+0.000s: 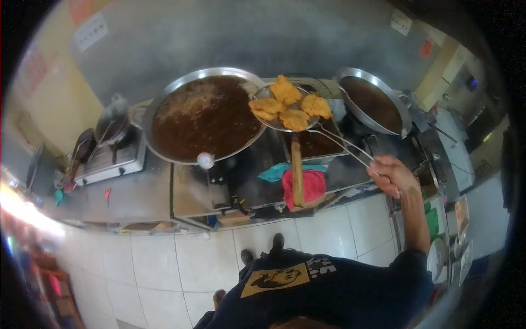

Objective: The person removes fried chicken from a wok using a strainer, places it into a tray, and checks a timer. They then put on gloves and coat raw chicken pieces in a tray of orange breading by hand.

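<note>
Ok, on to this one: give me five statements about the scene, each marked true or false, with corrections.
1. The right hand grips the long wire handle of a round metal skimmer carrying golden-brown fried pieces. True.
2. Six fried pieces are on the skimmer. False: there are four.
3. A small, round, white-faced dial sits at the near rim of the large round silver metal pan. True.
4. That pan is empty. False: it holds dark brown liquid with froth on its surface.
5. A light-brown wooden stick lies across a bright pink cloth. True.
</note>
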